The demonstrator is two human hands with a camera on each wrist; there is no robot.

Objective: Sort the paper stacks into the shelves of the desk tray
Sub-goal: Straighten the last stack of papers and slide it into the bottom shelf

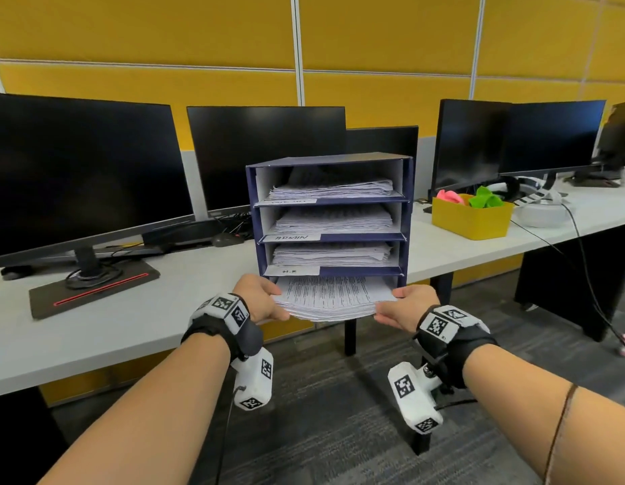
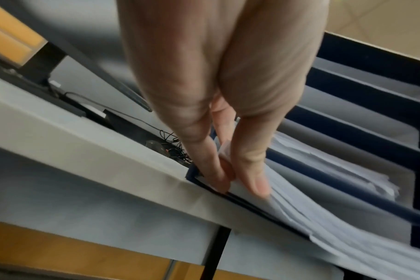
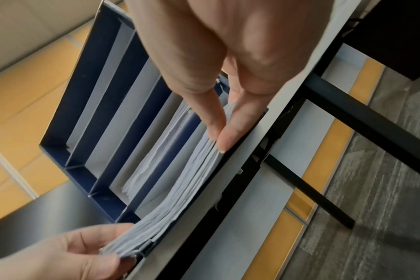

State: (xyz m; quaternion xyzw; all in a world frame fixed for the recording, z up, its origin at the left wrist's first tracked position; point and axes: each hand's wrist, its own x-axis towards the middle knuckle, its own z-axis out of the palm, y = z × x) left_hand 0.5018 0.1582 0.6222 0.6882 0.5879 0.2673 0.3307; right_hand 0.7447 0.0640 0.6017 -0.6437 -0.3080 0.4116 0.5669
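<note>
I have the paper stack [image 1: 330,297] halfway into the bottom shelf of the blue desk tray [image 1: 407,218], its front edge sagging over the white desk [image 1: 171,309]. My left hand [image 1: 258,298] pinches its left edge, thumb above and fingers below; my right hand [image 1: 407,307] pinches the right edge likewise. The three upper shelves hold paper. Black monitors [image 1: 83,173] stand behind, a yellow bin [image 1: 470,218] to the right. Shelf labels read "ADMIN" [image 1: 292,237] and "H.R" [image 1: 290,271]; the top one is illegible.
</note>
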